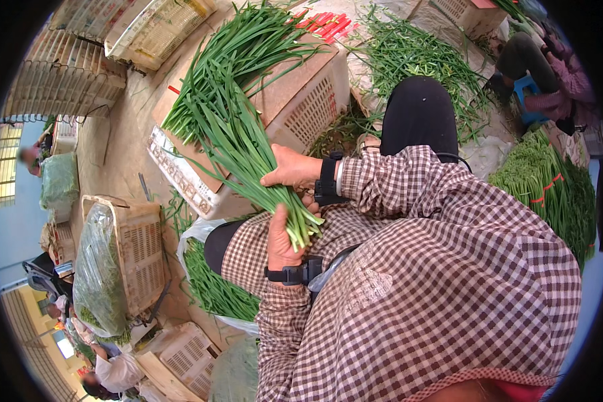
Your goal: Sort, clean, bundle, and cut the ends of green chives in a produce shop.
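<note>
My right hand [294, 168] is closed around a bundle of long green garlic chives [241, 135], its thumb lying across the leaves. My left hand [284, 236] grips the same bundle nearer the pale cut stem ends [304, 228], with some fingers hidden under the stems. The leaves stretch away over a board [291, 90] laid on a white plastic crate [314, 103]. A larger heap of chives [196, 100] rests on that board. Red strips [329, 25] lie at the board's far edge.
Loose trimmings [422, 55] cover the floor by my right knee. An open plastic bag of chives [216, 281] sits beside my left knee. Stacked crates [65, 85], a bagged crate [143, 251] and tied green bundles [537, 186] stand around. A person [558, 75] sits nearby at right.
</note>
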